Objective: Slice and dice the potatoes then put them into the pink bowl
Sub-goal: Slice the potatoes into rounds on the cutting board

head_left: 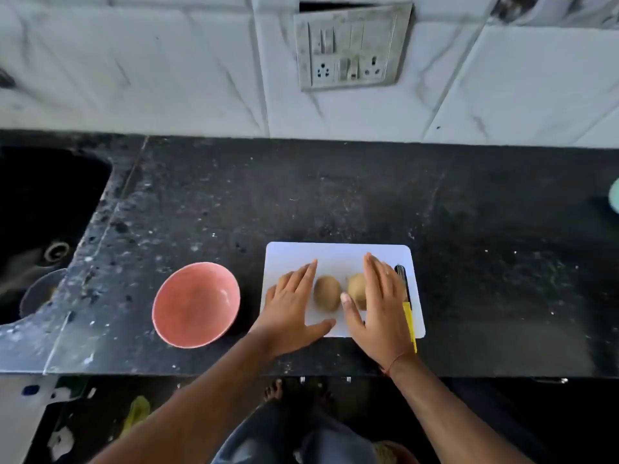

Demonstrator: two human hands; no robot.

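On smooth white board (338, 259) — oval potatoes (327, 293)

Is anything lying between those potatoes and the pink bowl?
Only the left hand, flat on the cutting board, sits between the potatoes and the pink bowl; otherwise just bare counter.

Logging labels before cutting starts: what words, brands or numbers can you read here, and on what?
None readable.
Switch and socket plate on the wall: no legible marking; too blurred.
Yellow-handled knife on the white cutting board: no print visible.
Pink bowl and both potatoes: no print or label.
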